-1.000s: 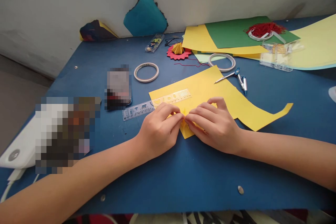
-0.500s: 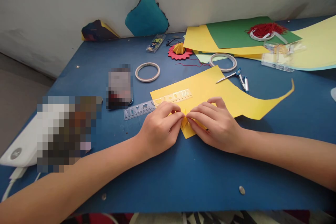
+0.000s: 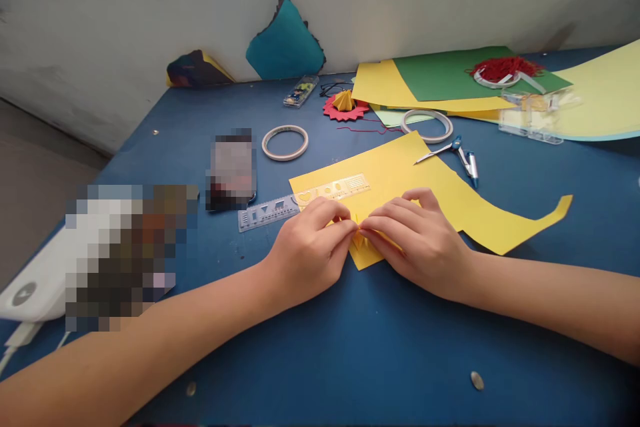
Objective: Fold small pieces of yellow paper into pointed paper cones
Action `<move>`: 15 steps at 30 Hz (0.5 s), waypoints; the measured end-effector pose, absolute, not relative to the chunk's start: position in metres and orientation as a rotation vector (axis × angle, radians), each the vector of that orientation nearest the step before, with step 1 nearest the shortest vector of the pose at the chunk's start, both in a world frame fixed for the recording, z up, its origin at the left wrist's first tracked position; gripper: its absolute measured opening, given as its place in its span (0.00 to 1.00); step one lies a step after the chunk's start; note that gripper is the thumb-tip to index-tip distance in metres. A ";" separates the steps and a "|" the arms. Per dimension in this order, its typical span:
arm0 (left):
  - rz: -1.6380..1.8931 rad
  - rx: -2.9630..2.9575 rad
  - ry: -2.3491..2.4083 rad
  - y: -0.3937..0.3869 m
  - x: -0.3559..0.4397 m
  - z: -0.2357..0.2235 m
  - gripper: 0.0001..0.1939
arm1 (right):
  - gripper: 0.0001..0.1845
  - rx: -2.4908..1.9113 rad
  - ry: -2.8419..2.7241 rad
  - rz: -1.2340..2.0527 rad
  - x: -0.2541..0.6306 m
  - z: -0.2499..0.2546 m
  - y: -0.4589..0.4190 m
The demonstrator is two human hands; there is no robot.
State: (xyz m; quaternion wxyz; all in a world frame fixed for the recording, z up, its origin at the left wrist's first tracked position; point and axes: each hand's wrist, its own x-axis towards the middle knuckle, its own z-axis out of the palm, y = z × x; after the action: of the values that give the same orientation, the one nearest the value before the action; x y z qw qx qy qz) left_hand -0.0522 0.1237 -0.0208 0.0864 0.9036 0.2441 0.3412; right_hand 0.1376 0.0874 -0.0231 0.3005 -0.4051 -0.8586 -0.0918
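Note:
A small piece of folded yellow paper [image 3: 359, 238] is pinched between both hands, mostly hidden by the fingers. My left hand [image 3: 315, 240] grips its left side with thumb and forefinger. From the right, the fingertips of my right hand [image 3: 417, 237] close on it, nearly meeting the left ones. Beneath the hands lies a large yellow paper sheet [image 3: 380, 160], its right end a narrow strip that curls. A clear stencil ruler [image 3: 270, 209] rests partly on that sheet, just beyond my left hand.
Two tape rolls [image 3: 285, 143] and a drawing compass [image 3: 456, 145] lie farther back. Behind them are a red paper piece with a yellow folded centre [image 3: 345, 104], green paper [image 3: 445, 73] and red thread [image 3: 507, 71]. A blurred phone-like object [image 3: 233, 170] and a white device [image 3: 37, 287] sit left.
The view has tilted up slightly, so things appear lower. The yellow sheet's curled right end has dropped toward the table. Both hands keep their pinch on the folded paper.

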 end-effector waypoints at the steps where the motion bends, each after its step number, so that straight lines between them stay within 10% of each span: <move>1: 1.021 2.695 0.724 0.123 -0.052 -0.020 0.07 | 0.02 -1.064 -2.279 -0.243 0.138 -0.023 0.087; 15: 1.150 2.654 0.628 0.124 -0.052 -0.019 0.06 | 0.06 -0.953 -2.212 -0.207 0.138 -0.022 0.083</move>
State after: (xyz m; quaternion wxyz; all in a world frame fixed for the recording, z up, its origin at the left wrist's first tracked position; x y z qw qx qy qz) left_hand -0.0517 0.1238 -0.0187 0.0910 0.8929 0.2114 0.3869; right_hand 0.1382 0.0834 -0.0216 0.3542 -0.3685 -0.8558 -0.0799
